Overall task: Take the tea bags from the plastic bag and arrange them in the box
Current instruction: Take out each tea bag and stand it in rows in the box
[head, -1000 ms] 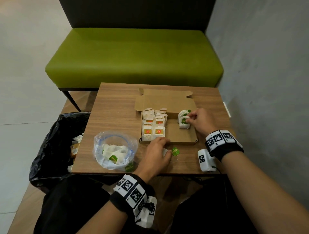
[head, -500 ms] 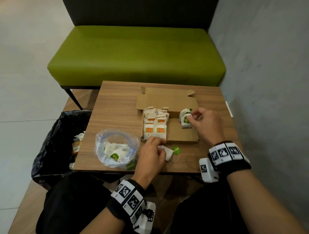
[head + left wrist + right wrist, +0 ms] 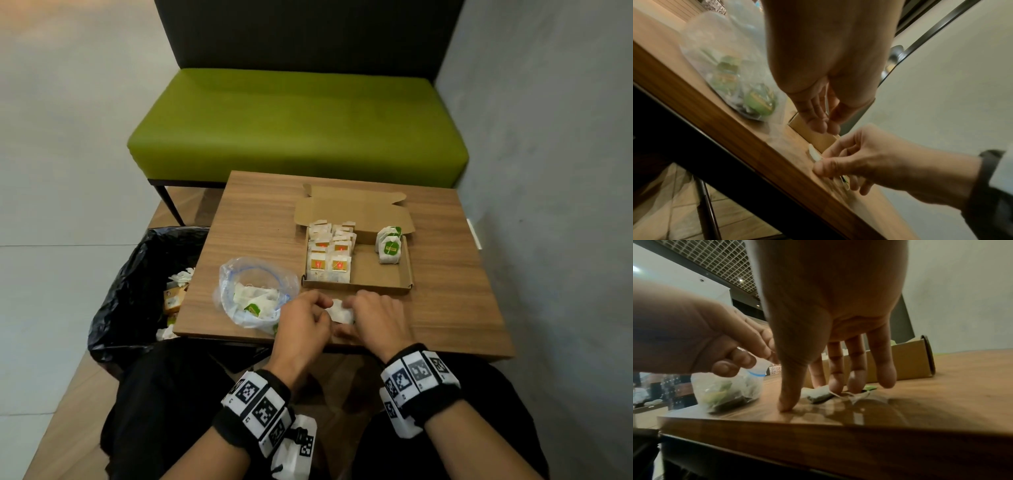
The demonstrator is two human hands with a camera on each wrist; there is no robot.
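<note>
Head view: a plastic bag [image 3: 253, 294] is lying left on the table [image 3: 445, 308]; beside it the left hand [image 3: 303, 322] is curling its fingers at the tea bag [image 3: 340, 311], whether gripping I cannot tell; the tea bag is lying by the front edge, before the cardboard box [image 3: 376, 274]; the right hand [image 3: 380, 318] is pressing it with straight fingers

both wrists carried black bands, left wristband [image 3: 257, 407] and right wristband [image 3: 419, 377], ringed with white square tags printed in black codes. white camera pod [image 3: 296, 448] under each. black trousers [image 3: 164, 394]. left hand [image 3: 303, 325], right hand [image 3: 376, 318] ungloved.
</note>
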